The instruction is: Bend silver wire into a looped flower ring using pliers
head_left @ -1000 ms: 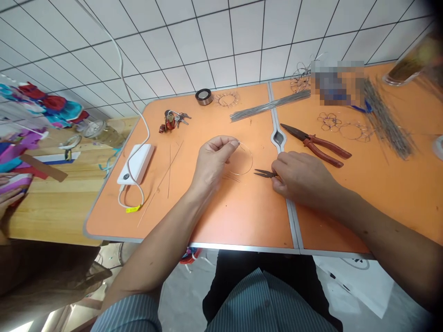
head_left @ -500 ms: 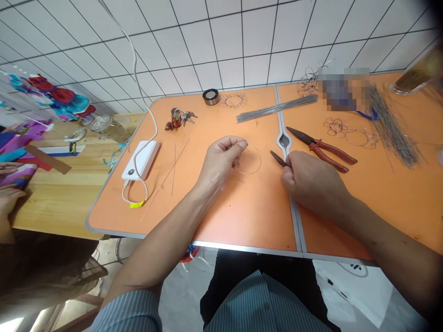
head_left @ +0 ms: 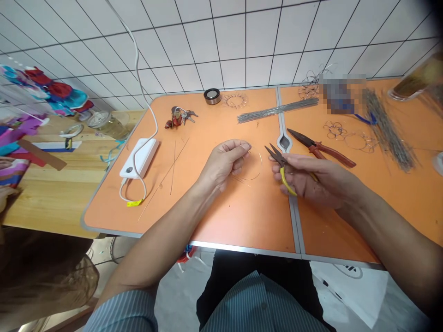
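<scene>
My left hand (head_left: 226, 161) pinches a thin wire loop (head_left: 259, 174) between thumb and fingers above the orange table. The loop bows out to the right of the fingertips, and the pinched part is hidden. To its right, my right hand (head_left: 311, 180) holds small needle-nose pliers (head_left: 282, 168) with yellow handles. Their jaws are parted and point up and left toward the loop, with a gap between. Larger pliers with red-brown handles (head_left: 332, 152) lie just beyond my right hand.
A bundle of straight wires (head_left: 277, 110) lies at the back, near a tape roll (head_left: 212, 96) and keys (head_left: 182, 117). Bent wire flowers (head_left: 335, 130) and more wires (head_left: 391, 133) are at right. A white power bank (head_left: 140, 159) with a cable sits left. Someone's hair shows at lower left.
My right hand has turned over and loosened, so the yellow handles show and the plier jaws have spread. My left hand keeps its pinch on the wire loop, shifted slightly.
</scene>
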Demonstrator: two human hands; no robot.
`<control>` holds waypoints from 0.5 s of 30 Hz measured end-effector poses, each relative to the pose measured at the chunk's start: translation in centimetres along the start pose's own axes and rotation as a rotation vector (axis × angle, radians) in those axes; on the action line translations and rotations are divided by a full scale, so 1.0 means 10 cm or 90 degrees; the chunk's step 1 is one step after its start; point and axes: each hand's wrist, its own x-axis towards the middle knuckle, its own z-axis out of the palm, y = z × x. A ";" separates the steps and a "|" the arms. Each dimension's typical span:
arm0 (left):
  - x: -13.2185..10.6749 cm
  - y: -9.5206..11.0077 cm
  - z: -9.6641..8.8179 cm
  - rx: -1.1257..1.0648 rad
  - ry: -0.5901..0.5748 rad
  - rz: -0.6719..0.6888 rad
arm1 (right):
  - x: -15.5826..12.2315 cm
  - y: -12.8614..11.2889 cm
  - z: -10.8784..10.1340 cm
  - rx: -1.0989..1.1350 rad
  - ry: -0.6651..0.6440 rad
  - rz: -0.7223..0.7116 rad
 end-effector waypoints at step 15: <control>-0.04 0.05 0.02 -0.062 -0.112 -0.135 | 0.05 0.21 -0.04 -0.855 0.281 -0.390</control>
